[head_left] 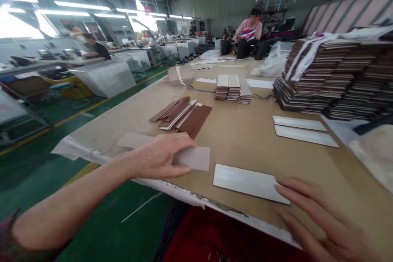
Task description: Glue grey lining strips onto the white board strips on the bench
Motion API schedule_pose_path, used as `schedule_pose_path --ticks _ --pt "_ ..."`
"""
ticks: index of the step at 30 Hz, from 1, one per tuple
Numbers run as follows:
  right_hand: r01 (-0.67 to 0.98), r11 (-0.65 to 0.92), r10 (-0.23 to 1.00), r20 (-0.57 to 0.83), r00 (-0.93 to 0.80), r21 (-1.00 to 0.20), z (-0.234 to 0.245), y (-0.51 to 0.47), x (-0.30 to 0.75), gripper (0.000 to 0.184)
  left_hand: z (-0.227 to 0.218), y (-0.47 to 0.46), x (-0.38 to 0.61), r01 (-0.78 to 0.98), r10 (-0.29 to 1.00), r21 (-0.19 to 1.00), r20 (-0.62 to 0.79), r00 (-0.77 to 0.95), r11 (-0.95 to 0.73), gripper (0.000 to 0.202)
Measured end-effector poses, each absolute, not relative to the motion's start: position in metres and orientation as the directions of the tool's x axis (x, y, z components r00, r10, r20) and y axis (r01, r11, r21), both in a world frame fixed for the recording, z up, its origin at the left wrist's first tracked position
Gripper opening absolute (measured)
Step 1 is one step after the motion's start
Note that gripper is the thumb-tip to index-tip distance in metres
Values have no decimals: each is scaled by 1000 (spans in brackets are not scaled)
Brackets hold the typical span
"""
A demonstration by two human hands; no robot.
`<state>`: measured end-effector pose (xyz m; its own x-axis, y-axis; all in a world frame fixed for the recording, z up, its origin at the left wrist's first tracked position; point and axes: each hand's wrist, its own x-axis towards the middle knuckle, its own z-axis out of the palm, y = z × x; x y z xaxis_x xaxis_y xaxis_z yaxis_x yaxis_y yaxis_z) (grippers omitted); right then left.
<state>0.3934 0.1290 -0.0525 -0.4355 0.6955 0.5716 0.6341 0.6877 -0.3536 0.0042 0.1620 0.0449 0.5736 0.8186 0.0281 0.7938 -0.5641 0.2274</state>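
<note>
My left hand (162, 153) grips a pale, flat strip (196, 159) between thumb and fingers, near the table's front edge; the strip's other end shows past the wrist. A white strip with a thin dark border (245, 182) lies flat on the brown tabletop just right of it. At that strip's right end is my right hand (322, 217), fingers apart and slightly blurred, the fingertips at its edge. Beyond my left hand lies a loose pile of reddish-brown strips (175, 114), with a few white ones among them.
Two white strips (302, 131) lie to the right. Small stacks of strips (227, 90) stand mid-table. A tall bank of stacked brown boards (325, 77) rises at the right, beside a clear plastic bag (274, 59). A co-worker (249, 30) stands at the far end.
</note>
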Motion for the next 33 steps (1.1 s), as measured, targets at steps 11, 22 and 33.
schedule_pose_path --ticks 11,22,33 --pt "561 792 600 485 -637 -242 -23 131 356 43 26 167 106 606 635 250 50 771 -755 32" --pt "699 199 979 176 -106 -687 -62 176 476 55 -35 161 62 817 908 405 96 408 -410 70" --pt "629 394 904 158 -398 -671 -80 179 457 48 -67 161 66 768 907 495 112 406 -405 60"
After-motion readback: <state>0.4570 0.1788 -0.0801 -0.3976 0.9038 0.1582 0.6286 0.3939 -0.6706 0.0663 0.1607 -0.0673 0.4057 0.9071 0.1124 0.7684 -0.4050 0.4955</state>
